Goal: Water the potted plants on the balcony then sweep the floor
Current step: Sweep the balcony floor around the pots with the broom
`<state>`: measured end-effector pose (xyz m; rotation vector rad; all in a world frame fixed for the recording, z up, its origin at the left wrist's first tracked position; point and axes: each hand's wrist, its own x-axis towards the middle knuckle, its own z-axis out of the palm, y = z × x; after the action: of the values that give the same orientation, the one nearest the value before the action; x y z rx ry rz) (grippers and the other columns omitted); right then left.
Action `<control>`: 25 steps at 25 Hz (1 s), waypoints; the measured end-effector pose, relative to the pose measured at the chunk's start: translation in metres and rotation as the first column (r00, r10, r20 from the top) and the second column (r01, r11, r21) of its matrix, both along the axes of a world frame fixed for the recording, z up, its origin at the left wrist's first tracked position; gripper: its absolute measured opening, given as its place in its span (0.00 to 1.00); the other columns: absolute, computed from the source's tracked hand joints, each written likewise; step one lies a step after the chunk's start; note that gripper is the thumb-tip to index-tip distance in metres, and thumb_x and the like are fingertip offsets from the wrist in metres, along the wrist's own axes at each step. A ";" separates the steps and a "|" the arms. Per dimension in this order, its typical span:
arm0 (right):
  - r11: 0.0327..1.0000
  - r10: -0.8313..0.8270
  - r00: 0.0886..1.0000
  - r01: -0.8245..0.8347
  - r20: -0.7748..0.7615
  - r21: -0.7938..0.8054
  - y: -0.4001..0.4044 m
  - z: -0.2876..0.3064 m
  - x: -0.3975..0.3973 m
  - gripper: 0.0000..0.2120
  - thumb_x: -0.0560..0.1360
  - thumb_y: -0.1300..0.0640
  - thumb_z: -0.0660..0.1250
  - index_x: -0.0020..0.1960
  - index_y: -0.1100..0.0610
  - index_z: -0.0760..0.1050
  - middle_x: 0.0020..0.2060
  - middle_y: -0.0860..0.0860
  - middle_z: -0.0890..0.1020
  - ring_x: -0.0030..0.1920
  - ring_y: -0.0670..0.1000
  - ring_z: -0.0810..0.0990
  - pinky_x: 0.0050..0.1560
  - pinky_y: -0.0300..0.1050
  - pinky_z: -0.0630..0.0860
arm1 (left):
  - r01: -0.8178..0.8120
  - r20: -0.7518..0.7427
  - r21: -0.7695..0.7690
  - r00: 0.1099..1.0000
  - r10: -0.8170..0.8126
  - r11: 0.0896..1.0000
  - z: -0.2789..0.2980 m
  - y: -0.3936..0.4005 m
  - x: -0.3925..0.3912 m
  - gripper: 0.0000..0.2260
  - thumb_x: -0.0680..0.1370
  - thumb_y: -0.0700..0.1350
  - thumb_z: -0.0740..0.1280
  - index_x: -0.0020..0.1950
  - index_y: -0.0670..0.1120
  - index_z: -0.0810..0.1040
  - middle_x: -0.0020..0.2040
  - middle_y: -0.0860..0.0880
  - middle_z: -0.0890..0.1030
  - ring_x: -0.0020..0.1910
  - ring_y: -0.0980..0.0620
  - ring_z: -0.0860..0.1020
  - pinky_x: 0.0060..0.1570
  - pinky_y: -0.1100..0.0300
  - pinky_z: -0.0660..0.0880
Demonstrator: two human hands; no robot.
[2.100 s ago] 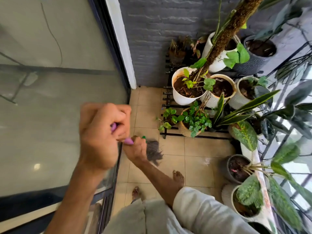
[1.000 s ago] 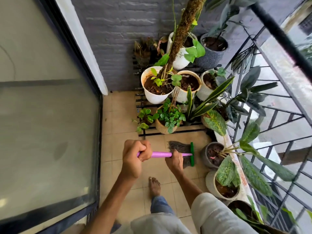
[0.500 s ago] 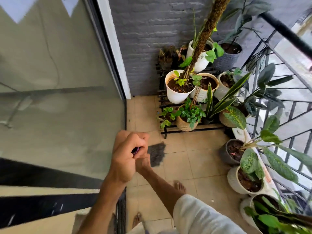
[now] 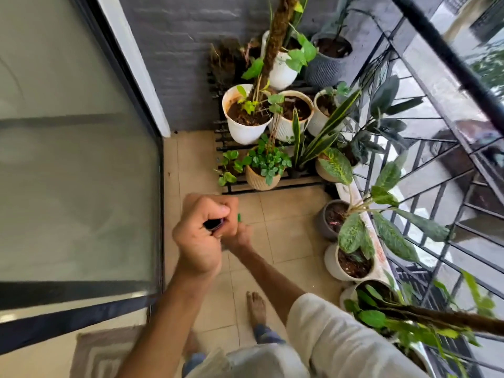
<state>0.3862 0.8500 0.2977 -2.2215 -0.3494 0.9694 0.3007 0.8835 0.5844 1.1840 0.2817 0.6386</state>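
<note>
Two hands were in view, both on one broom handle (image 4: 214, 223): the left hand (image 4: 200, 236) was curled round its dark upper end, and the right hand (image 4: 237, 236), just below and partly hidden, appeared to grip it too. Of the broom head only a small green tip (image 4: 239, 217) showed; the bristles could not be seen. One bare foot (image 4: 255, 306) stood on the beige tiled floor (image 4: 289, 236). On the black slatted rack (image 4: 275, 184) against the grey brick wall (image 4: 174, 36) about nine potted plants (image 4: 266, 162) stood, though overlapping leaves made the count uncertain. Four more pots (image 4: 331, 219) lined the black railing (image 4: 436, 148). A glass sliding door (image 4: 76, 159) closed the left side.
</note>
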 end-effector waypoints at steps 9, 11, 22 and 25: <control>0.962 -0.068 0.953 0.141 0.297 -0.235 -0.133 -0.051 0.127 0.12 0.67 0.58 0.75 0.49 0.62 0.83 0.37 0.61 0.83 0.44 0.65 0.83 0.46 0.54 0.76 | 0.130 0.031 -0.223 0.991 -0.127 0.966 -0.094 -0.039 0.072 0.15 0.72 0.45 0.57 0.26 0.52 0.58 0.22 0.56 0.65 0.24 0.56 0.60 0.30 0.52 0.54; 0.958 -0.076 0.953 0.151 0.294 -0.243 -0.150 -0.105 0.122 0.12 0.67 0.57 0.67 0.43 0.65 0.80 0.36 0.64 0.82 0.40 0.68 0.82 0.41 0.56 0.76 | 0.116 0.001 -0.232 0.993 -0.118 0.966 -0.110 -0.038 0.056 0.16 0.73 0.45 0.57 0.26 0.53 0.58 0.22 0.57 0.66 0.24 0.56 0.60 0.31 0.51 0.54; 1.000 0.000 0.992 0.004 0.125 -0.028 0.021 0.032 -0.144 0.11 0.74 0.50 0.65 0.46 0.54 0.82 0.43 0.57 0.85 0.44 0.59 0.83 0.44 0.46 0.76 | 0.010 -0.048 0.149 0.999 -0.003 0.989 0.011 0.030 -0.139 0.17 0.71 0.46 0.58 0.22 0.59 0.67 0.23 0.59 0.63 0.23 0.55 0.58 0.30 0.57 0.54; 0.995 0.088 0.993 -0.091 0.076 0.030 0.063 0.052 -0.214 0.08 0.75 0.51 0.66 0.38 0.49 0.78 0.38 0.58 0.84 0.39 0.59 0.79 0.43 0.53 0.81 | -0.037 -0.048 0.244 0.998 0.051 0.969 0.031 0.030 -0.179 0.17 0.71 0.47 0.58 0.21 0.57 0.67 0.23 0.58 0.62 0.23 0.55 0.58 0.28 0.57 0.53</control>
<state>0.1720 0.9129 0.3499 -2.2317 -0.4993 0.9221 0.1221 0.9136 0.6153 1.4349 0.2813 0.6949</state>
